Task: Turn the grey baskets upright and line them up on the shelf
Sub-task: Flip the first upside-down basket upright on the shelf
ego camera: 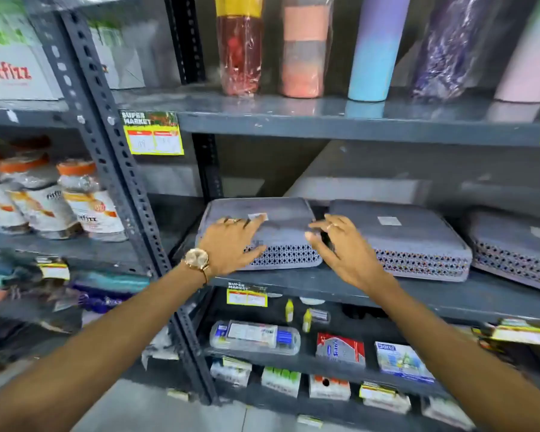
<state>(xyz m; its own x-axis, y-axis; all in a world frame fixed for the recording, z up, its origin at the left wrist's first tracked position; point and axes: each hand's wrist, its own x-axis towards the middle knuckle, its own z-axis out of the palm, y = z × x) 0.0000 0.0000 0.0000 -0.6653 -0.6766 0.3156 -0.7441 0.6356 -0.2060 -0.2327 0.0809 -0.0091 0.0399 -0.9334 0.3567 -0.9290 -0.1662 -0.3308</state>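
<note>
Three grey baskets lie upside down, bottoms up, on the middle shelf (293, 285). The left basket (281, 226) shows a small label on its base and a perforated wall at the front. My left hand (231, 241), with a gold watch on the wrist, lies spread on that basket's left front corner. My right hand (334, 241) hovers with fingers apart at the gap between the left basket and the middle basket (409, 238). The right basket (518, 244) is cut off by the frame edge. Neither hand grips anything.
Tall wrapped bottles (239, 48) stand on the shelf above. Stationery packs (254, 336) fill the shelves below. A perforated steel upright (113, 145) borders the bay on the left, with jars (88, 198) beyond it. A yellow price tag (247, 296) hangs on the shelf's front lip.
</note>
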